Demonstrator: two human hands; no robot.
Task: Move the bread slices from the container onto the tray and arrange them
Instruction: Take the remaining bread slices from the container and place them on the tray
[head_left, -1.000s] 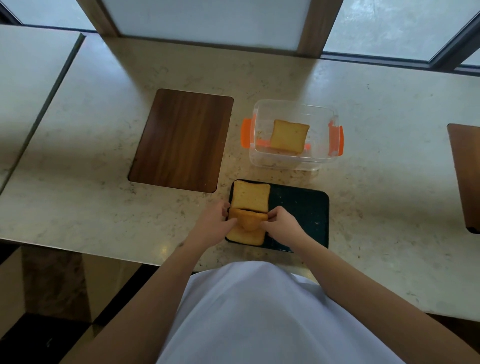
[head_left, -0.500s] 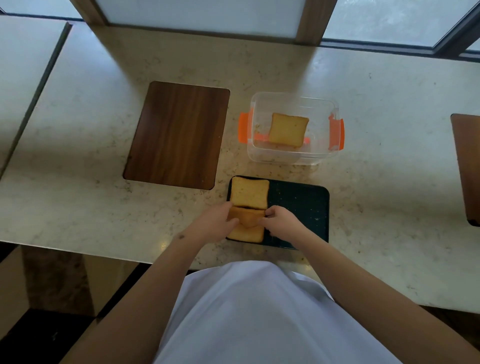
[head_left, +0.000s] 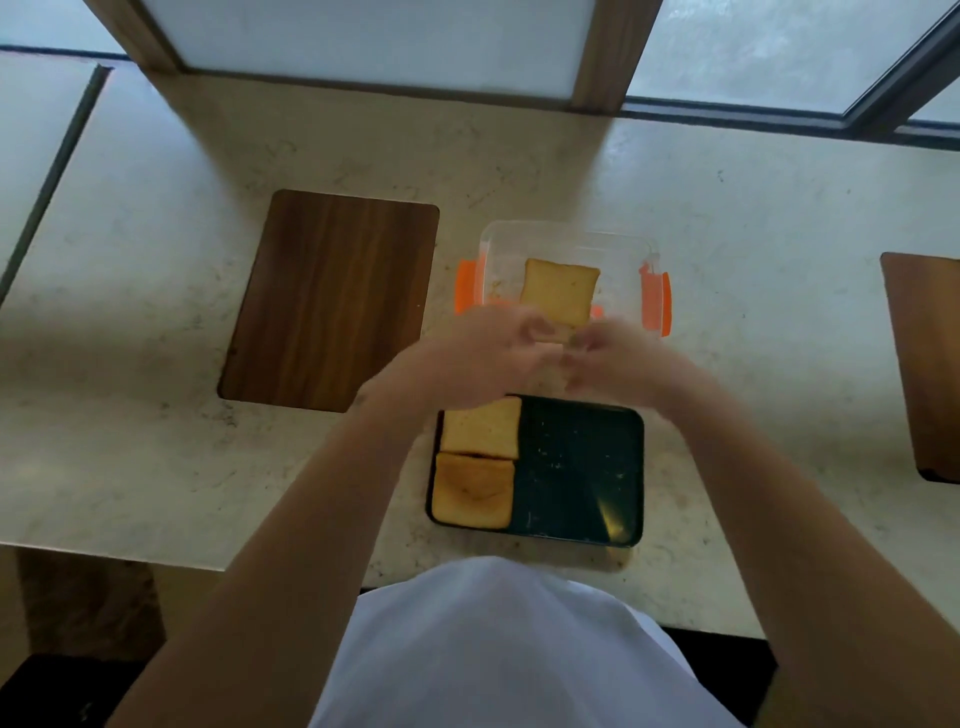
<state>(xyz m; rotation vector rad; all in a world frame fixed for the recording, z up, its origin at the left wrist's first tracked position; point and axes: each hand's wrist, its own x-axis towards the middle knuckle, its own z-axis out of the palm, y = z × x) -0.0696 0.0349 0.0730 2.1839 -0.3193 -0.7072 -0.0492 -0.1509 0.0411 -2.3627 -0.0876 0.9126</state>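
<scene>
Two bread slices lie on the left side of the dark tray (head_left: 582, 467): a far slice (head_left: 483, 428) and a near slice (head_left: 474, 491), edge to edge. One more slice (head_left: 560, 292) rests in the clear container (head_left: 571, 234) with orange clips, beyond the tray. My left hand (head_left: 483, 358) and my right hand (head_left: 618, 358) hover blurred over the container's near wall, fingers apart and holding nothing. They hide the near edge of the slice in the container.
A brown wooden board (head_left: 332, 299) lies left of the container on the pale stone counter (head_left: 156, 441). Another board (head_left: 930, 364) sits at the right edge. Windows run along the far side.
Both hands let go of the near slice on the tray and moved forward to the container. The slice now lies flat on the tray.
</scene>
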